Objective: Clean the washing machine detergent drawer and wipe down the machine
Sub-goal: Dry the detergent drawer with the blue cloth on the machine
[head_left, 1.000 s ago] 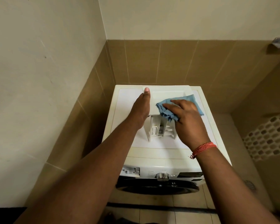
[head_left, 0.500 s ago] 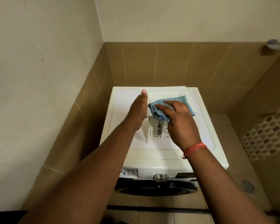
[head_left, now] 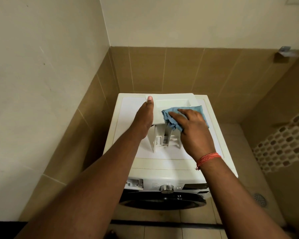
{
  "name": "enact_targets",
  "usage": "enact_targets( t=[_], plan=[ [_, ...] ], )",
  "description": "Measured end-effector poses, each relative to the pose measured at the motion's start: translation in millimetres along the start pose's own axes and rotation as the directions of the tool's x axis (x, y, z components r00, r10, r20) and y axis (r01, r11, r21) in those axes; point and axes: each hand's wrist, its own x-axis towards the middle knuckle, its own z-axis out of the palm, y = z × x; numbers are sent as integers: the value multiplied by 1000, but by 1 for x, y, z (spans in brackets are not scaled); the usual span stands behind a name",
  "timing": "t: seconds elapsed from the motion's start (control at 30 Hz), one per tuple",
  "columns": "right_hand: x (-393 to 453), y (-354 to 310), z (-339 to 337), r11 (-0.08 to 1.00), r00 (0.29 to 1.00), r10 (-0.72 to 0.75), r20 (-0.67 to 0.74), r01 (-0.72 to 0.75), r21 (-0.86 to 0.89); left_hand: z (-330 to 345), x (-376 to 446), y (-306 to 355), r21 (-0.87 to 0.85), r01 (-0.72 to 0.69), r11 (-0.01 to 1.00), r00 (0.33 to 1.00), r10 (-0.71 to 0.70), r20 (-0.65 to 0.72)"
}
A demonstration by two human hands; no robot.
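Observation:
The white detergent drawer (head_left: 171, 102) stands on end on top of the white washing machine (head_left: 162, 164), its flat front panel facing up and its compartments (head_left: 162, 140) showing below. My left hand (head_left: 144, 118) grips the drawer's left edge, thumb laid over the panel's corner. My right hand (head_left: 193, 133) presses a crumpled blue cloth (head_left: 171, 124) onto the right part of the panel with fingers spread. The cloth's far corner sticks out past my knuckles.
The machine fills a corner between a cream and tan tiled left wall and the back wall. Its front shows the drawer slot (head_left: 135, 183), a metal knob (head_left: 166, 188) and the dark door (head_left: 162, 201). A floor drain (head_left: 260, 199) lies at the right.
My right hand slid the cloth a little left across the panel, then back right. My left hand kept its hold on the drawer. The camera shifted slightly.

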Motion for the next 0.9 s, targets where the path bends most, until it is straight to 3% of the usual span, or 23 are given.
enact_targets(
  t=[0.2,0.47,0.7,0.77,0.9],
  plan=[
    [2,31,-9,978,971,209,-113,-209,16,1,-4,-1,-57,-17,998,1000,18,7],
    [2,-21,10,998,1000,5,-23,-3,68,1,2,0,-62,32,998,999,-32,-6],
    [6,14,0,962,956,267,-124,-256,93,0,-1,-1,-82,-9,997,1000,10,13],
    [8,-3,5,970,964,233,-127,-221,103,1,0,-1,-70,-10,998,1000,11,11],
    [9,-30,13,992,999,20,-43,-15,121,1,5,-2,-59,11,998,1000,-10,10]
  ],
)
